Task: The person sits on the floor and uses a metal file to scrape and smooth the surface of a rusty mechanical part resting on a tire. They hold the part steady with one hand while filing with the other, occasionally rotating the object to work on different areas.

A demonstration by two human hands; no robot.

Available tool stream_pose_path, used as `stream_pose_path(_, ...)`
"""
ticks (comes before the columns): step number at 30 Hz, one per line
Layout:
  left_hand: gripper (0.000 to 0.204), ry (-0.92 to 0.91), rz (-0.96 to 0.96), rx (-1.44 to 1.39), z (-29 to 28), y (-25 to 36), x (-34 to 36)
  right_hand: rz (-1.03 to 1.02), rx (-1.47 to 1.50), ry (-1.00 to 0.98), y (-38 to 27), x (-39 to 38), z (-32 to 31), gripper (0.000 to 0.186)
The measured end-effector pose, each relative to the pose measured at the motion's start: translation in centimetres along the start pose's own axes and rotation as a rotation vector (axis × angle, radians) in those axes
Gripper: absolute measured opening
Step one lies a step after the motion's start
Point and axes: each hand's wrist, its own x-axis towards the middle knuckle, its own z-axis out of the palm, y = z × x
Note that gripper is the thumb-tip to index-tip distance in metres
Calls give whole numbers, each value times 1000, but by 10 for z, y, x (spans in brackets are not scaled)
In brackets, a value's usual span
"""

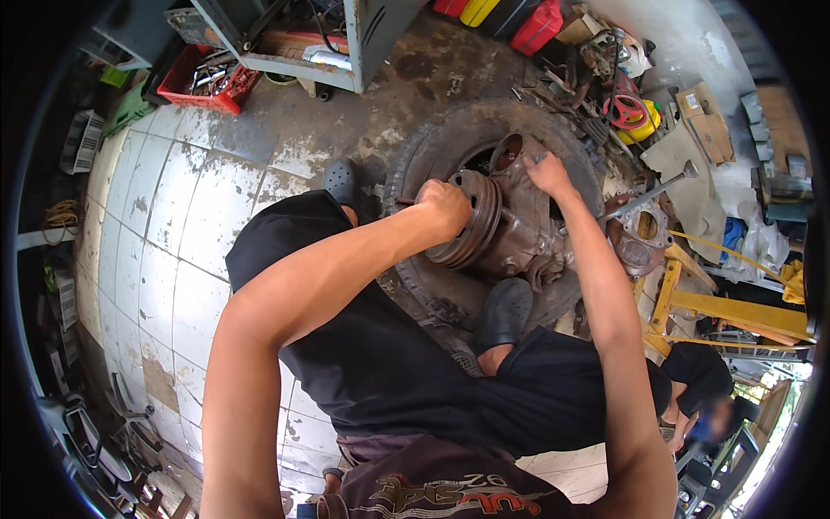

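Observation:
A greasy metal pump or gearbox housing [519, 246] with a grooved pulley [467, 246] and a round open port [506, 151] lies on a large tyre [419, 147]. My left hand [445, 208] is closed at the top of the pulley; what its fingers hold is hidden. My right hand [546, 175] is closed by the port at the housing's upper right, on something too small to make out. A long metal wrench or bar [653, 186] slants to the right of the housing, near a flanged metal part [638, 242].
My clogged feet [506, 307] stand by the tyre. A red crate of tools [203, 82] and a metal cabinet [363, 43] are at the back. Scrap parts, cardboard [705, 130] and a yellow metal frame [726, 311] crowd the right. Another person [696, 372] crouches at lower right.

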Motion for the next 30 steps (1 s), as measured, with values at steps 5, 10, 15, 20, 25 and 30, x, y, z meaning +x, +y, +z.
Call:
stream_pose_path(5, 16, 38, 12, -15, -12, 2, -2, 130, 215, -242, 19, 12, -3, 49)
stream_pose_path(10, 16, 150, -13, -33, -10, -8, -1, 70, 156, -409, 0, 16, -43, 43)
stream_pose_path(15, 19, 68, -5, -34, -17, -7, 1, 292, 864, -490, -4, 12, -45, 31)
stream_pose_path(20, 20, 107, 19, -52, -26, 6, 7, 87, 264, -440, 50, 11, 3, 37)
stream_pose_path(25, 20, 76, -38, -98, -26, -10, -5, 38, 225, -446, -45, 9, -29, 39)
stream_pose_path(30, 20, 120, 9, -84, -34, -9, -8, 224, 228, -578, -29, 4, -41, 43)
